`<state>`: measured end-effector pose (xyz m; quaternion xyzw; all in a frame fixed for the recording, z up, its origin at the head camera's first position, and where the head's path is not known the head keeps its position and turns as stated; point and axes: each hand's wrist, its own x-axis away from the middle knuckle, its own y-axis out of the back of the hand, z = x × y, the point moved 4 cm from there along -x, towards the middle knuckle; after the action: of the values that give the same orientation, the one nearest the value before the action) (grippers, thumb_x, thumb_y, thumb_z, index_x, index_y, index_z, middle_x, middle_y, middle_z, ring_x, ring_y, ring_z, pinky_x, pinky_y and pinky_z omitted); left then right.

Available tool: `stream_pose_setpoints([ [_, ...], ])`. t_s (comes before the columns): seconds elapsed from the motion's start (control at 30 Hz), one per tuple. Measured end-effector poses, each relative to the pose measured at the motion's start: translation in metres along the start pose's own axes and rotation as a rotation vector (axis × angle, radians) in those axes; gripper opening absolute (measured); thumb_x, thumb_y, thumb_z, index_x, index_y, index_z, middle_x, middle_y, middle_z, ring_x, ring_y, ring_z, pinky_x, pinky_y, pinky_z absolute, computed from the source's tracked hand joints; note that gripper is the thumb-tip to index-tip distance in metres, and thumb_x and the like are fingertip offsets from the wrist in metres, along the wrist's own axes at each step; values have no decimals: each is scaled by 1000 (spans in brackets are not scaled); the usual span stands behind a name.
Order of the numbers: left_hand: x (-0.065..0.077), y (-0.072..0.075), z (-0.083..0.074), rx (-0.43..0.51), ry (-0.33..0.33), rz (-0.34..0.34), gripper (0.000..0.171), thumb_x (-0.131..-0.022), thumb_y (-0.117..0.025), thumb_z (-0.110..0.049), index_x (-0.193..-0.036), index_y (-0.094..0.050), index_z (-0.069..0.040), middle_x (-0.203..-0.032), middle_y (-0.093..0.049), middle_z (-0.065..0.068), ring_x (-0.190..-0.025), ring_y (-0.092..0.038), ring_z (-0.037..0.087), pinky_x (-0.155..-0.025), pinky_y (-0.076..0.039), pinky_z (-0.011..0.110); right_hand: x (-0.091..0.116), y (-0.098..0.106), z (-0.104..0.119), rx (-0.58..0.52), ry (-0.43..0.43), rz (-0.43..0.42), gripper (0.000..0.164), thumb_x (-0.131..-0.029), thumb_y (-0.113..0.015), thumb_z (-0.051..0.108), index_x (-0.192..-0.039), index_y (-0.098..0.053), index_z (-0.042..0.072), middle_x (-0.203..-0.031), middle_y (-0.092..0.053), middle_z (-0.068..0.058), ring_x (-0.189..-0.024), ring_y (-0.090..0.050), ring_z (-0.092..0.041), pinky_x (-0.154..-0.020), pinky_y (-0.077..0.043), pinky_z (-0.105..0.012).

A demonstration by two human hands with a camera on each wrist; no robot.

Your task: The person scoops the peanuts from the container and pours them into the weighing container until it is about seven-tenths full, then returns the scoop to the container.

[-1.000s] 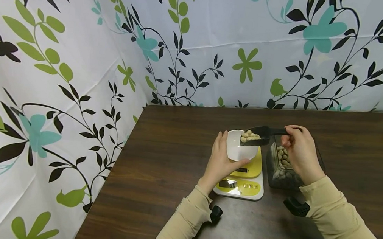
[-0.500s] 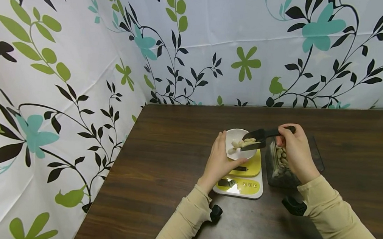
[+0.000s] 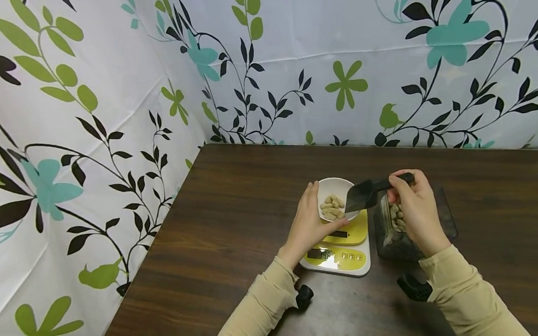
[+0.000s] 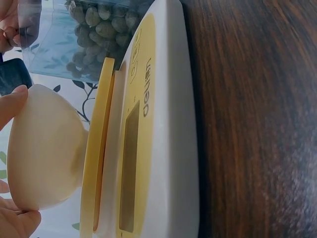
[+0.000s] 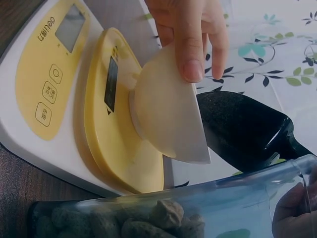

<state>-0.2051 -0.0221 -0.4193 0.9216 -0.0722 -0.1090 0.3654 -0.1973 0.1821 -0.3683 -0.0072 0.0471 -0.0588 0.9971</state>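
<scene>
A white bowl stands on the yellow and white kitchen scale, with several unshelled peanuts inside it. My left hand grips the bowl from the left, thumb on the near side and fingers around the far side. In my right hand is the handle of a black scoop, tilted down over the bowl's right rim; no peanuts show on it. The left wrist view shows the side of the bowl on the weighing plate. Digits on the scale's display are lit but hard to read.
Right of the scale is a clear container holding more peanuts, partly under my right forearm. The dark wooden table extends on both sides. A patterned curtain hangs behind and to the left.
The scoop has tipped over in my right hand, and its peanuts have dropped into the bowl. The scale's digits have changed. My left hand stays on the bowl.
</scene>
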Motion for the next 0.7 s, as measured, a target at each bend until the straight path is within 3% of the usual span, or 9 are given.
stream_pose_setpoints([
  [0.3, -1, 0, 0, 5, -8, -4, 103, -75, -74, -48, -151, -14, -11, -156, -17, 14, -142, -23, 32, -108, -34, 52, 0, 0, 4, -40, 18, -8, 14, -96, -51, 25, -103, -43, 15, -59, -53, 7, -57, -49, -7, -59, -45, -17],
  [0.47, 0, 3, -2, -3, -10, -19, 105, -74, -73, -50, -151, -12, -13, -157, -11, 14, -145, -13, 31, -109, -31, 53, 2, 0, 9, -32, 19, -15, 17, -97, -49, 29, -104, -43, 15, -59, -50, 7, -58, -47, -8, -60, -43, -18],
  [0.53, -1, 5, -5, 7, -13, -30, 104, -75, -72, -52, -151, -11, -15, -158, -9, 11, -146, -9, 29, -110, -30, 53, 3, 2, 13, -84, 47, -17, 17, -97, -49, 28, -104, -43, 14, -60, -50, 7, -58, -47, -9, -61, -42, -18],
  [0.7, -5, 11, -23, 60, -68, -58, 96, -80, -66, -52, -151, -13, -17, -158, -9, 7, -145, -13, 28, -109, -31, 54, 6, 16, 33, -346, 187, -3, 13, -96, -51, 15, -104, -45, 7, -64, -50, 1, -57, -46, -10, -61, -40, -21],
])
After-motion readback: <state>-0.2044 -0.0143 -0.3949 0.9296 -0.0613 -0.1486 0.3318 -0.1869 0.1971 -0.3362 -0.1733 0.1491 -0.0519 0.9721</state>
